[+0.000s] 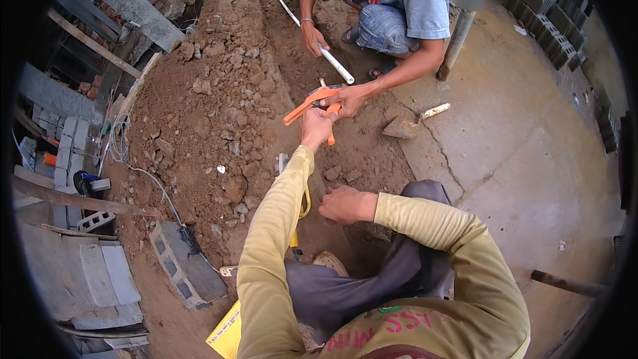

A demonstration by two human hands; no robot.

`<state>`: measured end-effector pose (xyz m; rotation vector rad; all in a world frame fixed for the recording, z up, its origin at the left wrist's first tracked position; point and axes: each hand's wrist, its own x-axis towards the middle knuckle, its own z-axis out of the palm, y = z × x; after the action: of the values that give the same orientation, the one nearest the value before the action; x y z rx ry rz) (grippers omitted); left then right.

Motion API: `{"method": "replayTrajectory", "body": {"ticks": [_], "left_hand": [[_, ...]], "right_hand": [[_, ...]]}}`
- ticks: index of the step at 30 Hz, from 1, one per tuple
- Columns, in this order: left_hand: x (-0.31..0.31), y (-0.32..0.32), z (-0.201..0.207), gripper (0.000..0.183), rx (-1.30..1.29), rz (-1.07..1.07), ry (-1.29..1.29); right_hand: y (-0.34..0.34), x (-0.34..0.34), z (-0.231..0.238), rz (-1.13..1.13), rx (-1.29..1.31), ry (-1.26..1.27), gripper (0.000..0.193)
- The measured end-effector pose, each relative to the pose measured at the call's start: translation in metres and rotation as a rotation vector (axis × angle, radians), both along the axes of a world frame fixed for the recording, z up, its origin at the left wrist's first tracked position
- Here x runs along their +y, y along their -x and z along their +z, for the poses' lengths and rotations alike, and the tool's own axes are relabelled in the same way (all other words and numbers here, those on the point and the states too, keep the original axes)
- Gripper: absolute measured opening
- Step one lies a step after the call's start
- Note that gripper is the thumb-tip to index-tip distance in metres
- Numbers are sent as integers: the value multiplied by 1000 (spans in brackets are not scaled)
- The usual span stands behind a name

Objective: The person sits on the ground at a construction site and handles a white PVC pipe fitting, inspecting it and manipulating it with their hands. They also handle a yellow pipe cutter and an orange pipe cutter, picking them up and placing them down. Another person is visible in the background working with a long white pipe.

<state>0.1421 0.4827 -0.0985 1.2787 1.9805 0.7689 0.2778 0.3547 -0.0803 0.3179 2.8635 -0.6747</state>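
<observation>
An orange-handled pipe cutter (308,105) lies between my outstretched left hand (315,126) and a co-worker's hand (347,100). My left fingers are closed on its handles, and the co-worker's fingers grip it from the far side. Its blade end is mostly covered by the hands. Just beyond it, the co-worker's other hand holds a white plastic pipe (337,66), its open end facing the cutter. My right hand (347,205) hovers by my knee with fingers curled in; nothing shows in it, though its palm is hidden.
A trowel (404,125) lies on the cracked concrete slab (518,139) at right. Loose soil and stones (212,100) fill the left side. A hollow block (186,264) with a cable, a yellow packet (227,332) and a metal post (457,43) stand or lie around.
</observation>
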Motion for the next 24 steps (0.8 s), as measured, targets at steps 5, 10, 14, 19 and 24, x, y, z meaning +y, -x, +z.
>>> {"method": "replayTrajectory", "body": {"ticks": [5,10,14,19,24], "left_hand": [[-3,-9,-13,30,-21,-43,-15],[-6,-31,3,31,-48,-89,74],[-6,-46,-5,37,-59,-167,6],[-8,-68,-14,44,-119,-240,-133],[-11,-88,32,25,-1079,-206,275]], "right_hand": [[3,4,-4,3,24,-43,27],[2,16,7,-54,-22,-13,29],[5,16,-10,-52,116,-47,33],[9,12,0,-83,67,101,37],[0,24,-5,-124,83,75,40]]}}
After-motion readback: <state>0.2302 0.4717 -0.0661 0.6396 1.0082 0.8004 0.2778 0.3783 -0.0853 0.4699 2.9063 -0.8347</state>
